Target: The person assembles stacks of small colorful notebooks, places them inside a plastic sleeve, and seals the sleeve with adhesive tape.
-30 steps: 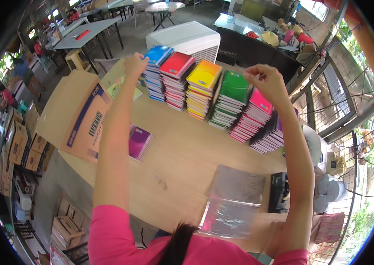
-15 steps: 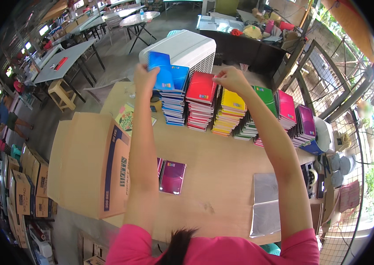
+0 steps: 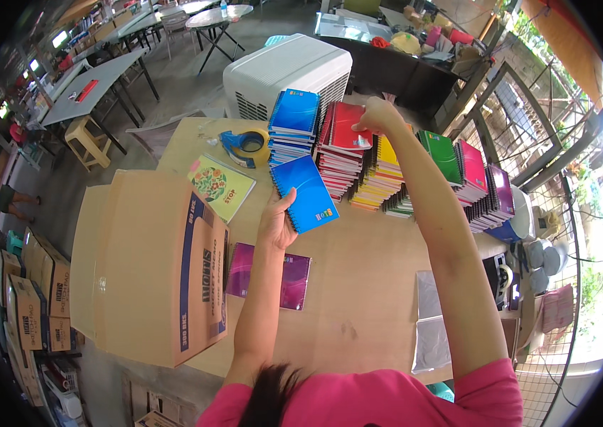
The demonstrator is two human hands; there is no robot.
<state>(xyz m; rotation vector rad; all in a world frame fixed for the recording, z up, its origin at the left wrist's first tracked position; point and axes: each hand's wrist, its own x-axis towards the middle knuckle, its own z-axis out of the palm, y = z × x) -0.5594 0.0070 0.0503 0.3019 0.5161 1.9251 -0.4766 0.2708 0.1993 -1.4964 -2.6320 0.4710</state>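
Note:
A blue spiral notebook (image 3: 306, 192) is in my left hand (image 3: 277, 223), held at its wire-bound side with the thumb on the cover, above the table. My right hand (image 3: 381, 117) pinches the right edge of the top red notebook (image 3: 350, 128), its thumb on the cover and the other fingers behind. That notebook rests on or just above the red stack (image 3: 335, 169); I cannot tell which. To its left stands the blue stack (image 3: 295, 112). Further right come stacks of yellow notebooks (image 3: 384, 174), green notebooks (image 3: 439, 156), pink notebooks (image 3: 472, 164) and purple notebooks (image 3: 498, 193).
Purple notebooks (image 3: 295, 282) lie on the table (image 3: 365, 285) beside a large cardboard box (image 3: 152, 263). Behind are a floral-covered book (image 3: 219, 186) and a tape dispenser (image 3: 246, 144). Clear plastic sheets (image 3: 431, 334) lie at right. A white air cooler (image 3: 287, 67) stands beyond the stacks.
My left hand has brought the blue notebook from above the blue stack toward me, over the table. My right hand has taken hold of the top red notebook. The view has shifted slightly.

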